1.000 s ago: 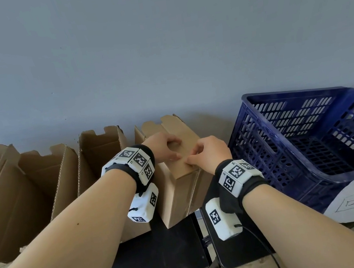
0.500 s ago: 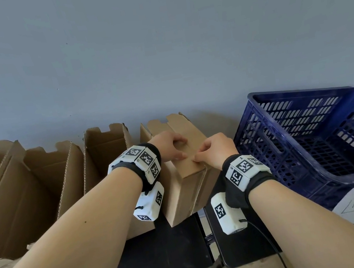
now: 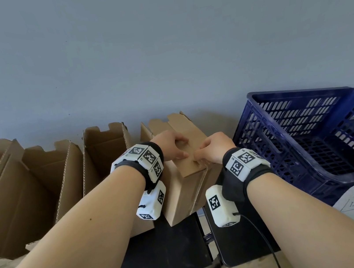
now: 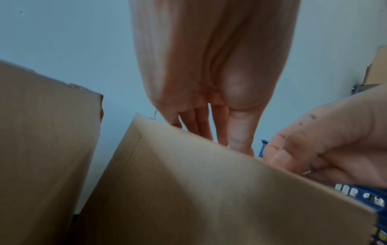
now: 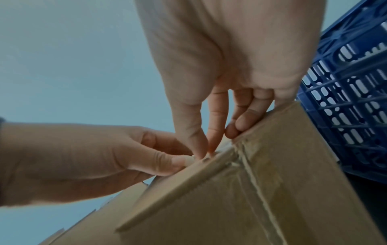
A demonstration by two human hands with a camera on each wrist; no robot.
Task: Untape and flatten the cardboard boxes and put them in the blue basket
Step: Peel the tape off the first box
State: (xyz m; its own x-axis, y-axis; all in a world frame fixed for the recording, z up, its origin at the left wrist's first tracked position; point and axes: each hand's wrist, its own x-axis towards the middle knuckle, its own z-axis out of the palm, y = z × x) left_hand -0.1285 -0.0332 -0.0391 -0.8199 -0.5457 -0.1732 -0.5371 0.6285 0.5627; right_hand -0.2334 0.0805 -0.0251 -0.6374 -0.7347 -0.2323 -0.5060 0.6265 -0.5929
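A blue plastic basket [image 3: 310, 135] stood tilted against the grey wall [image 3: 157, 44] at the right, holding no cardboard. To its left ran a row of open cardboard boxes [image 3: 39, 178] on a black tabletop [image 3: 166, 246]. The rightmost box [image 3: 186, 185], just beside the basket, sat tipped over with its taped end facing up. The left hand [image 3: 171, 145] rested on that upper face, fingers curled over it and the thumb pressed at the seam. The right hand [image 3: 214, 148] met it there, its thumb and forefinger pinching the end of the clear tape [image 5: 249, 154] at the box's edge, while the other fingers [image 5: 247, 119] curled against the cardboard.
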